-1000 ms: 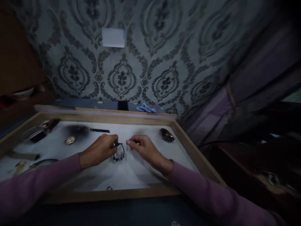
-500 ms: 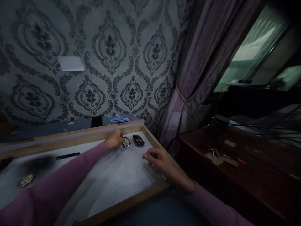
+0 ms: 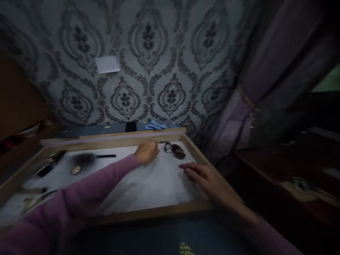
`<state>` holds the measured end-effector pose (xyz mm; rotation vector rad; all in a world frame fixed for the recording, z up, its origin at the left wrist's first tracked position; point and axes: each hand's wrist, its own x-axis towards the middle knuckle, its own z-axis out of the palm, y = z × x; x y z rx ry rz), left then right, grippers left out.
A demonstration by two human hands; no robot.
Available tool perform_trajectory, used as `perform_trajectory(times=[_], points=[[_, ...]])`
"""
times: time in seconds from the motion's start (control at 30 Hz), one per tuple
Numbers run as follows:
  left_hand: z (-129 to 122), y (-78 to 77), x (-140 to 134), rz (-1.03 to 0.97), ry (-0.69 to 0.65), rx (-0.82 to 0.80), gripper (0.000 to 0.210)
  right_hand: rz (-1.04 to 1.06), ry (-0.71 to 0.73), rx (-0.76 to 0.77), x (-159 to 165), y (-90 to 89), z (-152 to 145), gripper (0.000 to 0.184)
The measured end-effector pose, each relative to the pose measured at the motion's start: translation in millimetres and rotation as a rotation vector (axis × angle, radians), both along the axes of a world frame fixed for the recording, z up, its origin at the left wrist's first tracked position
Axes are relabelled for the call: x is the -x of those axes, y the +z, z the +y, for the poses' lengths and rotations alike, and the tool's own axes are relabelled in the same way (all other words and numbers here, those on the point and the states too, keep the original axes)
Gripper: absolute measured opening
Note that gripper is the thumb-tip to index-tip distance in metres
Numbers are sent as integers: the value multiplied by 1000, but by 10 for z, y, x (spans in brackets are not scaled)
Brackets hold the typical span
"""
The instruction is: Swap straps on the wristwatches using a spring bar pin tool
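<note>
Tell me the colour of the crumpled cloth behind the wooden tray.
The cloth is light blue, seen best in the head view.

A small dark watch, band looped, sits near the tray's far right corner. A brownish watch lies just beside it.

Two far-right watches, one tray

No lettering or numbers can be read: the white rectangle at upper left looks plain, the gold-toned watch at lower left too blurred.
</note>
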<state>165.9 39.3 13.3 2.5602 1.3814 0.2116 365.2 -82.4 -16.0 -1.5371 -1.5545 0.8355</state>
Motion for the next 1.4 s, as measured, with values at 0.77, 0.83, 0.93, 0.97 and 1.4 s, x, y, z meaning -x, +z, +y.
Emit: perform_trajectory(times=[0.77,0.83,0.93,0.97,1.4], points=[[-374,-35,3619,-456,950,-576,28,-269,563,-146,1783,3,994,39],[-372,-36,3695,-373,1011,-577,26,-285,508,-167,1837,-135,1090,35],[-368,-74,3704,-246,1016,-504,23,-303,552,-182,1819,-229,1099,38],[-365,-90,3690,-211,1000,-475,24,-301,571,-187,1804,-226,1077,38],[-391,-133,3560,-46,730,-229,44,-294,661,-177,1784,-49,956,38]])
